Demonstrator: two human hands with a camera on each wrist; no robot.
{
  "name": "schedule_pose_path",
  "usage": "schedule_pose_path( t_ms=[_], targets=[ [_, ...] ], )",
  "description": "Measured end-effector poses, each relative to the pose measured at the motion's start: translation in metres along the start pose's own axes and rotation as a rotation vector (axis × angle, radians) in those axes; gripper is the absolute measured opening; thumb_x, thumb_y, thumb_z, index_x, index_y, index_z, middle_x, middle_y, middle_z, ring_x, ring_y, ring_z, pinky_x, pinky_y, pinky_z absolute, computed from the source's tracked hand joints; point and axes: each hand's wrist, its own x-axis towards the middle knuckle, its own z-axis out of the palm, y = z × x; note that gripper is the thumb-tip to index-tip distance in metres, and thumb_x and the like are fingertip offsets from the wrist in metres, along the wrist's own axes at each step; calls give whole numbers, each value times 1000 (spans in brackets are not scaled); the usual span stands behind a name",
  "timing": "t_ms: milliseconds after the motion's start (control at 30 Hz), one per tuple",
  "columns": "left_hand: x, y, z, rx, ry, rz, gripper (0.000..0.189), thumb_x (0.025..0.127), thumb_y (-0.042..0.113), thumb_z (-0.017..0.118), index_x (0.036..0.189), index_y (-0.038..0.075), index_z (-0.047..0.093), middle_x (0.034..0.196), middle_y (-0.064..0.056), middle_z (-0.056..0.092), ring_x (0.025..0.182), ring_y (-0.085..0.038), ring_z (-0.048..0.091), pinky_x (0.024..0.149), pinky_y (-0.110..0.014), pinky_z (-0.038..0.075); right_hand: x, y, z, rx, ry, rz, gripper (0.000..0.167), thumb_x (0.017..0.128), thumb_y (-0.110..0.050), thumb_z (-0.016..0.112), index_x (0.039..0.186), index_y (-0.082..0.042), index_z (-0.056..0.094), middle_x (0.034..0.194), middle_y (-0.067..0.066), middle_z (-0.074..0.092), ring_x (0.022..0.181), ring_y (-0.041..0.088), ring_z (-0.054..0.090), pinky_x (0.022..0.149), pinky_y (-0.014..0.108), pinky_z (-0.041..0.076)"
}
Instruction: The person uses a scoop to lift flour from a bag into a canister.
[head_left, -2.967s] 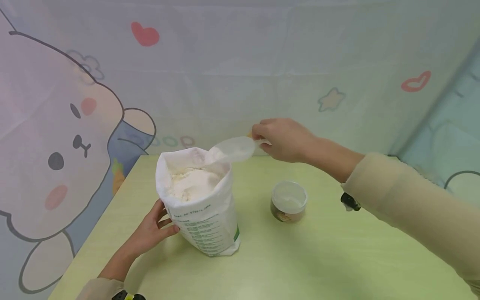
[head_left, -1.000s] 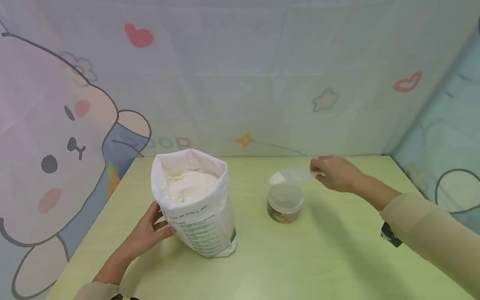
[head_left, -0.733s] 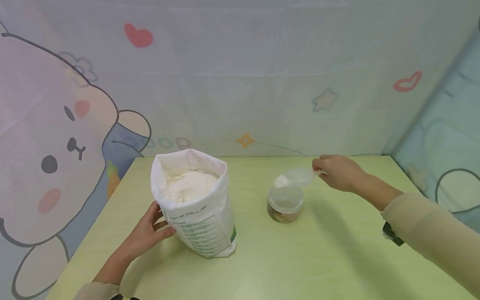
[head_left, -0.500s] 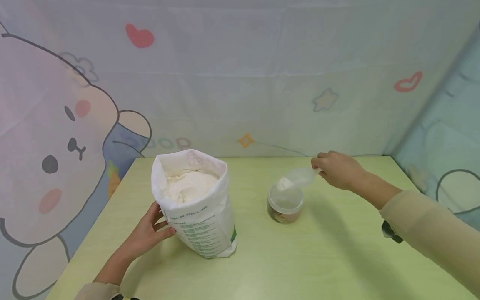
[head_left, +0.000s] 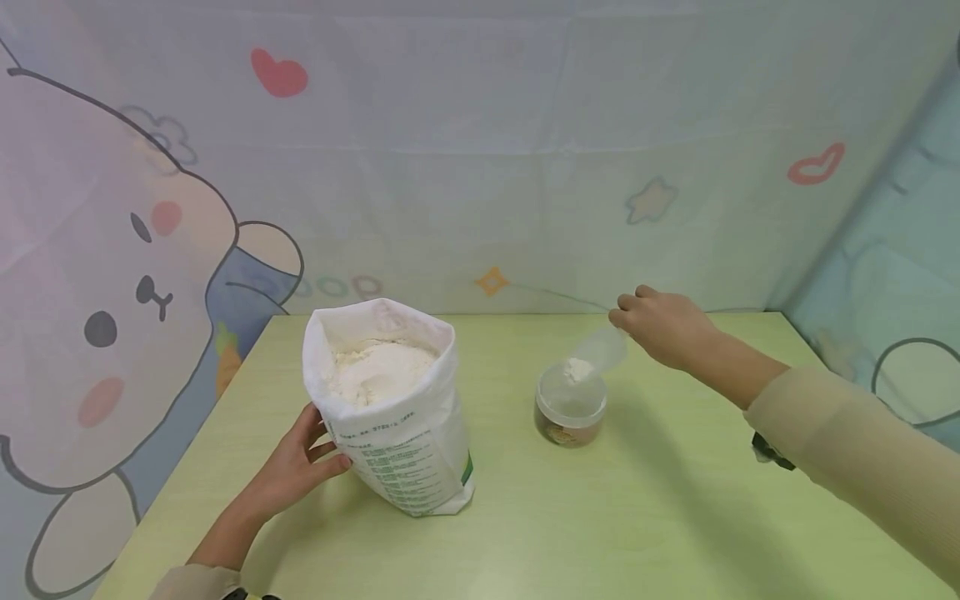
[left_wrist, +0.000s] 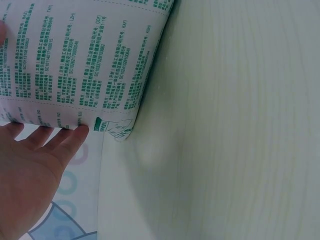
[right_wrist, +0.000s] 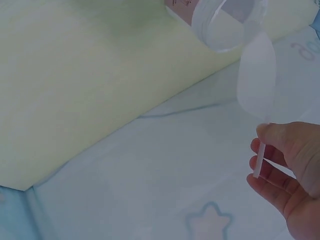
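Note:
A tall white bag of flour (head_left: 405,454), its top open and white powder (head_left: 384,371) inside, stands on the table. My left hand (head_left: 288,475) holds its left side, thumb in front and fingers around the edge; the left wrist view shows fingertips against the green-printed bag. My right hand (head_left: 663,327) pinches the thin handle of a translucent plastic scoop (right_wrist: 257,75). The scoop tilts down over a small clear jar (head_left: 572,417) with a brownish label, and powder lies at its low tip, above the jar's mouth. How much the jar holds I cannot tell.
The light green table (head_left: 525,533) ends at a pale cloth backdrop (head_left: 465,192) with printed cartoon shapes. The jar stands to the right of the bag with a gap between them. Another cloth panel (head_left: 900,275) borders the right side.
My right hand has carried the scoop from the bag's mouth rightward to the jar. Most recently the hand has risen, tilting the scoop more steeply downward. The left hand stays on the bag.

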Motion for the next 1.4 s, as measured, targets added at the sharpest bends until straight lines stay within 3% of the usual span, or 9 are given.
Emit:
schedule_pose_path(
  t_ms=[200,633,867,1033,1200,1400],
  targets=[
    [0,0,0,4,6,11,83,83,5,67,147,17,15,141,-7,29,119,6,37,93,-15,43,4,-2,-5,-114,4,-74,29,74,8,71,99,-3,62,93,9,58,83,26,53,62,32,52],
    [0,5,0,0,-2,25,83,83,4,66,147,18,15,139,4,30,119,5,37,94,-17,43,9,-4,-8,-296,31,-195,28,68,3,78,89,-3,60,89,8,56,79,23,51,65,30,51],
    [0,5,0,-3,3,21,83,83,4,67,146,18,16,140,-1,30,119,3,38,94,-18,43,12,-6,-9,-351,112,-263,28,66,1,79,85,-4,59,86,7,55,76,22,49,61,27,48],
    [0,2,0,-2,3,12,83,83,4,67,147,19,16,141,-7,29,120,2,38,94,-18,43,14,-6,-9,-374,125,-273,28,67,0,79,86,-4,59,85,7,54,76,21,48,60,26,47],
    [0,1,0,-5,3,-6,84,82,6,68,146,21,16,142,-6,29,120,3,38,94,-17,43,12,-6,-10,-305,73,-220,31,68,2,78,92,-3,58,89,8,55,76,23,49,61,28,49],
    [1,0,0,-5,2,-9,85,82,6,68,146,22,15,142,-5,28,120,4,38,94,-18,43,5,-3,-5,-67,10,-63,27,75,4,71,99,-4,60,91,9,57,81,27,53,60,33,53]
  ],
)
